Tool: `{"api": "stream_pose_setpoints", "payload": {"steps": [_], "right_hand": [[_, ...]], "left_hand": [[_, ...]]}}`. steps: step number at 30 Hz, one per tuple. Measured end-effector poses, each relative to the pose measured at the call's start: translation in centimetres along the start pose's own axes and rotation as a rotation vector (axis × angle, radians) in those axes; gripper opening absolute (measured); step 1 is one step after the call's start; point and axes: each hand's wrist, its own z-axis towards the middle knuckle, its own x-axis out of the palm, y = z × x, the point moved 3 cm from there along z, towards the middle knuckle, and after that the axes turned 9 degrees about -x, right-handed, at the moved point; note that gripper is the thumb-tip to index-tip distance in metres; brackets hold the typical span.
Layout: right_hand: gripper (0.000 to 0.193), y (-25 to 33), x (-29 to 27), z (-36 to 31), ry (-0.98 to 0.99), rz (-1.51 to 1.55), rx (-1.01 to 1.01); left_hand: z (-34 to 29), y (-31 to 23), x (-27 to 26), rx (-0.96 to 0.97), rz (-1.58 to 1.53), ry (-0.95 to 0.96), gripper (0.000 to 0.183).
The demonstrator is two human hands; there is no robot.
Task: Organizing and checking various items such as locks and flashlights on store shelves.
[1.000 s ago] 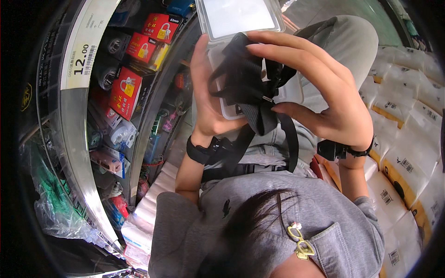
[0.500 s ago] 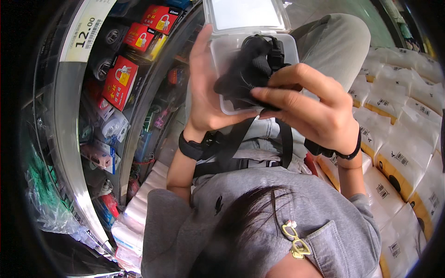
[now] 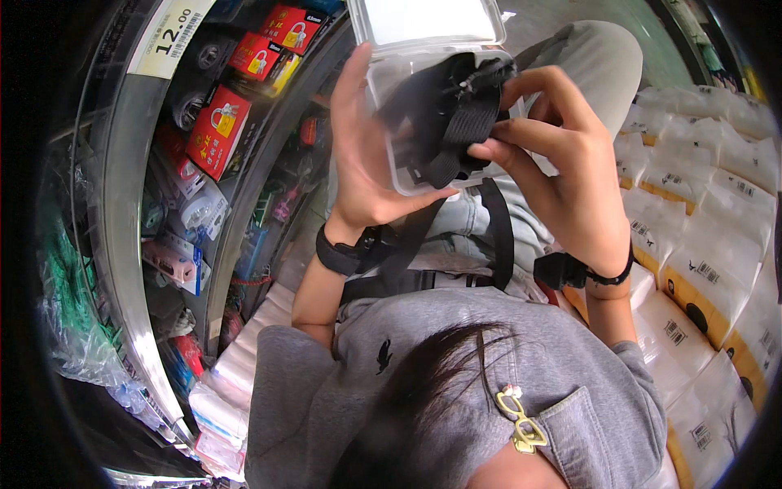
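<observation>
My left hand (image 3: 358, 175) grips a clear plastic box (image 3: 376, 81), with the thumb along its near edge and the fingers up its left side. The box's hinged lid (image 3: 428, 20) stands open at the far side. A bundle of black elastic strap (image 3: 464, 126) with a ribbed band sits at the box's mouth, partly inside. My right hand (image 3: 570, 155) pinches the bundle's right side between thumb and fingers. Some dark parts at the bundle's far end are too jumbled to make out.
To the left, a shelf holds red padlock boxes (image 3: 220, 130), flashlights (image 3: 189, 110) and blister packs (image 3: 175, 261) behind a metal rail (image 3: 134, 269). Stacked white-and-yellow plastic-wrapped packs (image 3: 700, 244) fill the right. My bent knee (image 3: 595, 65) is beyond the box.
My right hand has shifted up and to the right. The black strap bundle has turned and spread, showing its ribbed band. My left hand stays on the box.
</observation>
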Motion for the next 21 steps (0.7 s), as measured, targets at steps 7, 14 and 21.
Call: {"api": "stream_pose_setpoints", "payload": {"steps": [7, 14, 21], "right_hand": [[0.034, 0.3, -0.8, -0.6, -0.274, -0.057, 0.073], [0.056, 0.6, -0.4, 0.1, -0.123, -0.211, -0.257], [0.049, 1.0, 2.1, -0.5, -0.148, -0.295, -0.257]], "left_hand": [[-0.8, 0.0, -0.5, 0.0, 0.112, 0.017, 0.089], [-1.3, -0.4, 0.0, 0.032, 0.058, 0.031, 0.081], [-1.2, -0.3, 0.9, -0.039, -0.011, 0.031, 0.074]]}}
